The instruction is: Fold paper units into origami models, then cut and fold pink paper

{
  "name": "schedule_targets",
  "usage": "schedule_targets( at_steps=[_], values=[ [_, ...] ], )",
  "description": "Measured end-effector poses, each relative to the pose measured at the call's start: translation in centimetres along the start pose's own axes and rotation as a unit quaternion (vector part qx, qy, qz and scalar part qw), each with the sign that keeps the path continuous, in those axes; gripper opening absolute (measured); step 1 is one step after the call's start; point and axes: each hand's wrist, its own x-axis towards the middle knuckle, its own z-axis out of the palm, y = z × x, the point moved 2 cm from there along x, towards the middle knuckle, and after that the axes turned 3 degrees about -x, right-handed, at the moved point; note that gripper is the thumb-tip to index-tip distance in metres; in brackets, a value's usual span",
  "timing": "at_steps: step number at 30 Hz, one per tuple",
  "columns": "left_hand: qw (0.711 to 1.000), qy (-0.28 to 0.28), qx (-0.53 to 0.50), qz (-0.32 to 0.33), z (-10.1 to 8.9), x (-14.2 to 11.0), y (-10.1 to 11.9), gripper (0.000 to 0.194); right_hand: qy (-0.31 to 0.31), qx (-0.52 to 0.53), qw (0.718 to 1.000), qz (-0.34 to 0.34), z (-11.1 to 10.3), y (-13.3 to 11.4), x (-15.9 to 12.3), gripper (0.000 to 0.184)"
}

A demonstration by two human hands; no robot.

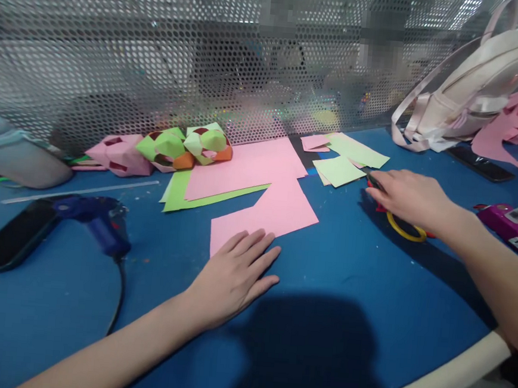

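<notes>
My left hand (235, 273) lies flat and open on the blue table, its fingertips resting on the near edge of a pink paper sheet (264, 209). My right hand (409, 197) reaches to the right and covers a pair of scissors (406, 231) with a yellow and red handle; its fingers curl down over them. Just beyond that hand lie small light-green paper squares (339, 170) and pink scraps (314, 142). A larger pink sheet (243, 169) lies over a green sheet (178, 190) behind the first one.
Folded pink, green and orange paper shapes (182, 146) sit against the perforated metal screen (163, 49). A blue glue gun (98, 220) and dark phone (6, 240) lie at left. A pale backpack (474, 85), another phone (479, 163) and a magenta device (511, 229) are at right.
</notes>
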Motion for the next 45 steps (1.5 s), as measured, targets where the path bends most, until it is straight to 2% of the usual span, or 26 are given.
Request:
schedule_targets(
  at_steps=[2,4,6,8,10,11,13,15,16,18,21,25,29,32,34,37,40,42,45],
  values=[
    [0.999,0.018,-0.032,0.004,0.3,-0.4,-0.1,0.049,-0.033,0.0,0.999,0.037,2.0,2.2,0.8,0.052],
    [0.998,0.028,-0.057,-0.001,0.6,-0.8,-0.3,0.047,-0.052,0.019,0.998,0.033,3.7,3.4,1.2,0.053],
    [0.997,0.035,-0.073,-0.007,0.8,-1.0,-0.5,0.046,-0.044,0.013,0.999,0.018,4.4,3.5,1.4,0.051],
    [0.996,0.031,-0.08,-0.012,0.8,-1.1,-0.5,0.046,-0.003,-0.002,1.0,0.015,3.8,2.5,1.3,0.05],
    [0.997,0.011,-0.074,-0.012,0.8,-0.8,-0.5,0.048,0.048,0.019,0.999,0.004,2.5,-0.1,0.8,0.051],
    [0.998,-0.003,-0.068,-0.013,0.7,-0.6,-0.4,0.049,0.055,0.059,0.996,-0.029,1.9,-2.1,0.4,0.051],
    [0.998,-0.034,-0.049,-0.014,0.5,-0.1,-0.3,0.053,0.062,0.157,0.973,-0.156,1.0,-6.7,-0.5,0.054],
    [0.998,-0.059,-0.03,-0.02,0.3,0.4,-0.2,0.056,0.021,0.208,0.928,-0.309,0.8,-11.1,-1.7,0.07],
    [0.997,-0.068,-0.023,-0.022,0.3,0.6,-0.1,0.057,-0.001,0.223,0.911,-0.348,1.0,-12.7,-2.1,0.077],
    [0.997,-0.077,-0.014,-0.02,0.0,0.8,-0.1,0.059,-0.043,0.239,0.897,-0.369,1.3,-14.4,-2.7,0.086],
    [0.997,-0.073,-0.001,-0.01,-0.5,0.5,0.0,0.062,-0.056,0.243,0.908,-0.338,1.6,-14.3,-3.1,0.095],
    [0.996,-0.067,0.045,-0.034,-1.7,-0.9,0.3,0.063,-0.018,0.203,0.93,-0.305,1.4,-13.0,-3.9,0.103],
    [0.99,-0.068,0.103,-0.074,-2.2,-2.7,0.8,0.068,0.046,0.151,0.948,-0.278,1.1,-12.9,-4.9,0.096],
    [0.986,-0.066,0.127,-0.081,-2.3,-3.5,1.1,0.073,0.074,0.117,0.96,-0.243,0.8,-12.9,-5.2,0.094],
    [0.986,-0.068,0.13,-0.084,-2.5,-3.5,1.2,0.071,0.071,0.107,0.965,-0.229,0.5,-12.7,-5.0,0.093],
    [0.981,-0.095,0.12,-0.115,-3.2,-2.8,1.0,0.062,0.046,0.134,0.968,-0.209,-0.2,-12.2,-4.5,0.082],
    [0.985,-0.087,0.083,-0.123,-3.4,-1.9,0.7,0.058,0.055,0.184,0.955,-0.226,-0.9,-12.7,-4.0,0.069],
    [0.994,-0.062,0.034,-0.085,-2.9,-1.5,0.9,0.058,0.067,0.227,0.928,-0.289,-1.0,-13.9,-3.9,0.067],
    [0.996,-0.07,-0.029,-0.047,-1.4,-1.5,1.2,0.063,0.042,0.29,0.875,-0.385,-0.4,-16.0,-3.7,0.073]
  ],
)
